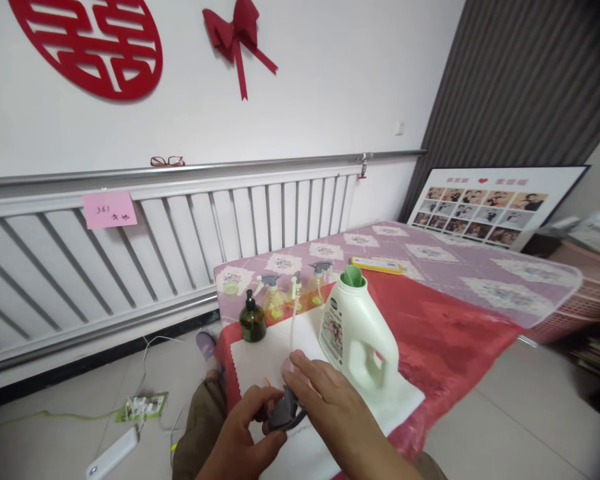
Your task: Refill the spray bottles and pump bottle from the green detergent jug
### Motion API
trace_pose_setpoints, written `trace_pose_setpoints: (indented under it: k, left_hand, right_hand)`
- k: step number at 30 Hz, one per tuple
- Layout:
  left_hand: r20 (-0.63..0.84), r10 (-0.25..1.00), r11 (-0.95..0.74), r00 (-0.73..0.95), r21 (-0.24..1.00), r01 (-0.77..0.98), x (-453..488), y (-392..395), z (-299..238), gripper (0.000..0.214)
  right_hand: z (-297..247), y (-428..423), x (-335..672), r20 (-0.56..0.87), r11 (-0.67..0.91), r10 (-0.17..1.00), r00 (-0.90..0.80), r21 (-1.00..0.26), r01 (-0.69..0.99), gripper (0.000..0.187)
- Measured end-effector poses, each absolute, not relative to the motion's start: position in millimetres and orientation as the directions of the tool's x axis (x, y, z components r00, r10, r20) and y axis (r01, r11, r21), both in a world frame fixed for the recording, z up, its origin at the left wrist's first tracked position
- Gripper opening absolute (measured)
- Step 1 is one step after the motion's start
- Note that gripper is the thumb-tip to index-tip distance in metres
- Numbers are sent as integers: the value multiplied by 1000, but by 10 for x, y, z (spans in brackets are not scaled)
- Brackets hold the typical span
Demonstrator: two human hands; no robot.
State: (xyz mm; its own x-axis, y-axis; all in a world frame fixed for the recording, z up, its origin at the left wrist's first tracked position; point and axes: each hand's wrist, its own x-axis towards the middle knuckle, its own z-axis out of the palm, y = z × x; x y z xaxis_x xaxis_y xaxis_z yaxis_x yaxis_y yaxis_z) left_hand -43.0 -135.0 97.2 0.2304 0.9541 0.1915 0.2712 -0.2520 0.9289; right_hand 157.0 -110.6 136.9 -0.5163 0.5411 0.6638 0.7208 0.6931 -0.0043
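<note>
Both hands meet over a white cloth (260, 360) on the red table cover. My left hand (245, 427) and my right hand (325, 400) together grip a grey spray-trigger head (284, 412), whose thin clear tube (292, 333) sticks upward. Just right of my right hand stands a white detergent jug (357, 337) with an open green spout. Behind the cloth stand a dark green bottle (253, 319) and several small spray bottles (274, 297) holding yellowish liquid.
A red cover (445, 333) lies over a purple patterned tablecloth (480, 267). A yellow flat item (376, 265) lies farther back. A radiator (180, 233) lines the wall, a photo board (485, 207) leans at the right, and a power strip (113, 453) and cables lie on the floor.
</note>
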Motion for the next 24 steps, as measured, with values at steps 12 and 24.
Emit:
trace_pose_setpoints:
  k: [12, 24]
  left_hand:
    - [88, 971, -163, 221, 924, 347, -386, -1346, 1331, 43]
    - [139, 986, -112, -94, 961, 254, -344, -1019, 866, 59]
  right_hand:
    - [1648, -912, 1655, 512, 822, 514, -688, -67, 565, 44]
    - [1970, -622, 1885, 445, 403, 853, 274, -894, 198, 26]
